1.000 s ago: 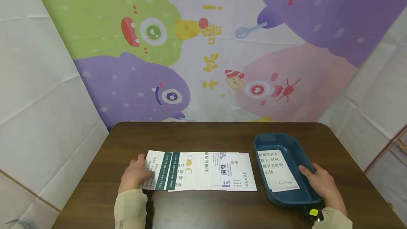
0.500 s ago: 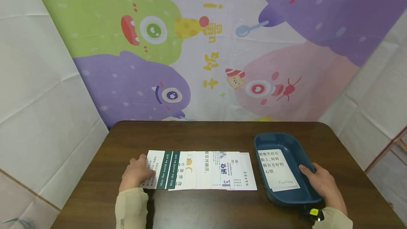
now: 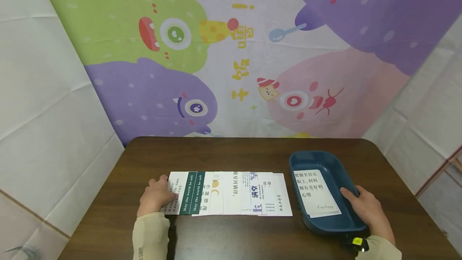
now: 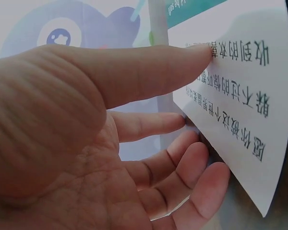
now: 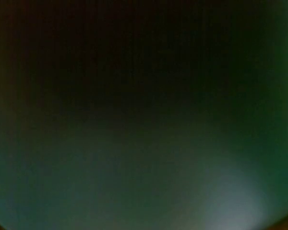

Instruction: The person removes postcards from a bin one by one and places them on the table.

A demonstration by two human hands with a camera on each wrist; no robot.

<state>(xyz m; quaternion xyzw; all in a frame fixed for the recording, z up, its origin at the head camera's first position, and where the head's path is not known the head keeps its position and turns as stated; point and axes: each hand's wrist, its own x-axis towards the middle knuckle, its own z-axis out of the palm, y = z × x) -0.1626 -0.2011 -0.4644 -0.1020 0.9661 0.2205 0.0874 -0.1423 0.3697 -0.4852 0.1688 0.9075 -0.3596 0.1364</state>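
Observation:
A row of overlapping printed paper cards (image 3: 231, 196) lies across the table. My left hand (image 3: 156, 196) rests at the row's left end. In the left wrist view its thumb (image 4: 153, 72) lies over the face of a white card (image 4: 259, 91) with a green band, while the loosely bent fingers (image 4: 209, 189) are right at the card's edge. On the right is a dark blue tray (image 3: 317, 161) with a few white printed cards (image 3: 315, 193) inside. My right hand (image 3: 368, 210) grips the tray's right side, thumb over the rim, other fingers mostly hidden outside. The right wrist view is dark and blurred.
The brown wooden table (image 3: 216, 238) has rounded far corners. Behind it hangs a cartoon-printed cloth (image 3: 231, 119), and white wall panels (image 3: 54, 111) stand at both sides. The tray stands just right of the card row, with a narrow gap between.
Both hands, the card row and the tray keep their places. The whole head view shifts only slightly.

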